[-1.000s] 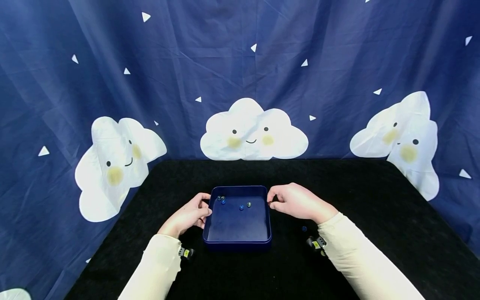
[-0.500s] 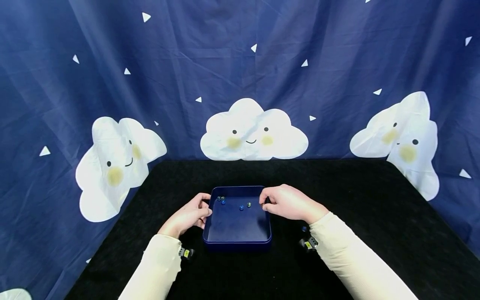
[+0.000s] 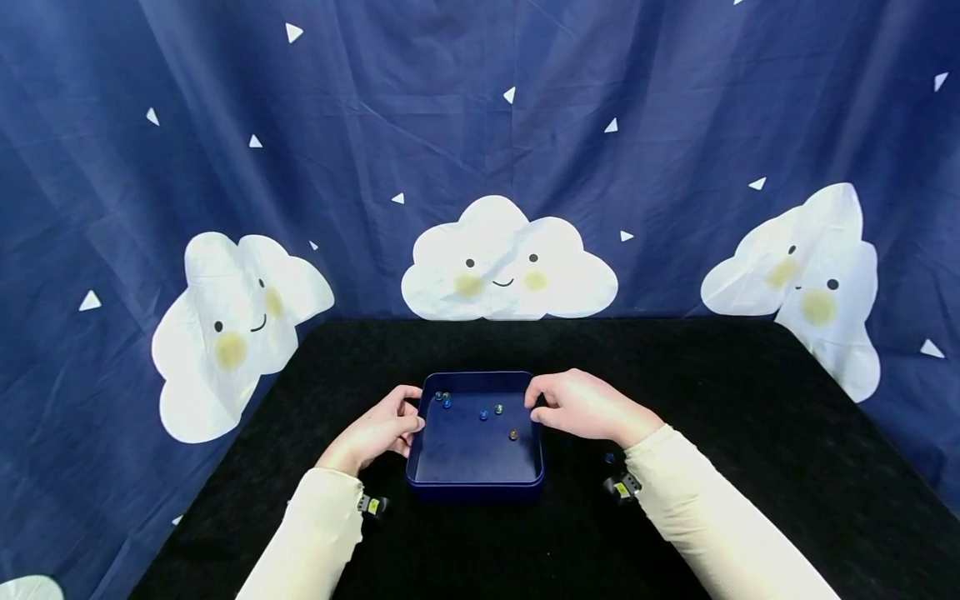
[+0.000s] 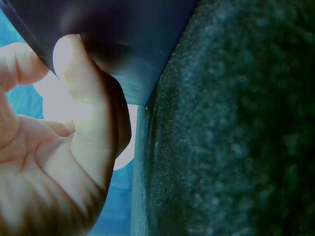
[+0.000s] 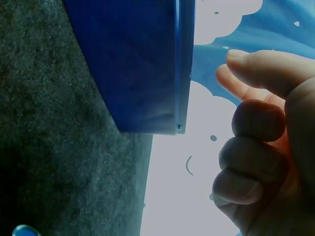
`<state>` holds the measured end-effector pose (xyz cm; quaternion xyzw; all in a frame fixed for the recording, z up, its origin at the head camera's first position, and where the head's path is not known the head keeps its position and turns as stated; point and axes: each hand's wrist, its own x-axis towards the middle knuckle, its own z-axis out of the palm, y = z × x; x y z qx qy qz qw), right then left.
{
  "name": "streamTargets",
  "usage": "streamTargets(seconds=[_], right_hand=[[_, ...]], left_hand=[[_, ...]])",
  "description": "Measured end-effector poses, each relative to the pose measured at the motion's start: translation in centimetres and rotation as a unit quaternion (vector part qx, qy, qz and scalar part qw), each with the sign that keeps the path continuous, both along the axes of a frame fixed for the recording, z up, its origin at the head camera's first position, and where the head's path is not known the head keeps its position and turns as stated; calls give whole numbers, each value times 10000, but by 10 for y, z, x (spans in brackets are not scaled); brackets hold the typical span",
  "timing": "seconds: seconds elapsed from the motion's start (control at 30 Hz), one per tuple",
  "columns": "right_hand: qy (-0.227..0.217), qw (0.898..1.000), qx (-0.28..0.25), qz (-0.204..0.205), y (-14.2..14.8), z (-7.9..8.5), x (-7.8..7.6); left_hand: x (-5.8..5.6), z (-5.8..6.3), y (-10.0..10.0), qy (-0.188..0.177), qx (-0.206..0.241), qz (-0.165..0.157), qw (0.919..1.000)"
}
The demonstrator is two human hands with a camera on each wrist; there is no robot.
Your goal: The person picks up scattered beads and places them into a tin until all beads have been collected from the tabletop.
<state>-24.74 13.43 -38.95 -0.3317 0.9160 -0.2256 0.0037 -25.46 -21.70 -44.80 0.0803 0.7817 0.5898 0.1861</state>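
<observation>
A dark blue square tray (image 3: 472,458) sits on the black cloth with several small glass marbles in it. An amber marble (image 3: 513,435) lies near its right wall. Around the tray's left wall, my left hand (image 3: 381,427) holds on, its digits against the rim and outer side, as the left wrist view also shows. My right hand (image 3: 588,407) hovers at the right rim, thumb and index finger apart and nothing between them. Its other fingers are curled in the right wrist view. A blue marble (image 3: 483,415) and a pale, greenish marble (image 3: 498,409) lie mid-tray.
Outside the tray, a blue marble (image 3: 609,458) lies on the black cloth (image 3: 675,358) near the right wrist camera (image 3: 621,490). Behind the table hangs a blue curtain (image 3: 360,125) with white clouds.
The right hand reached left over the tray's rim and let go of the amber marble, which now lies inside. It has since drawn back slightly rightward. The left hand stayed in place.
</observation>
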Motion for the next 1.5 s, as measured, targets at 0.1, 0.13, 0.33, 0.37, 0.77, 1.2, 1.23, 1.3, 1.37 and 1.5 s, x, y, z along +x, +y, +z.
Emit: streamTargets(seconds=[0.1,0.13,0.33,0.37,0.77,1.2,1.23,1.3,1.37,1.5], right_hand=[[-26,10000,-31,-21,2,0,0],[-22,10000,-28,-31,3,0,0],[-67,9999,-85,-49,9,-1,2],[-83,9999,-111,-51,11,-2,2],[-198,9994,-70,-281,45,-15,9],[-370,9985,-65,-406,71,-24,20],[-383,9984,-64,-416,73,-25,21],[-430,9981,-44,-436,76,-27,23],[-473,9979,-6,-445,80,-29,25],[-586,9971,27,-490,87,-34,29]], left_hand=[[0,1,0,-13,-11,-9,10000],[1,2,0,-17,-13,-13,10000],[1,4,0,-25,-43,-18,10000],[1,5,0,-25,-39,-18,10000],[2,5,3,-28,-59,58,10000],[1,2,2,-1,-62,51,10000],[1,2,2,11,-60,38,10000],[1,3,2,15,-62,52,10000],[2,3,2,11,-74,55,10000],[1,1,2,-15,-88,102,9999]])
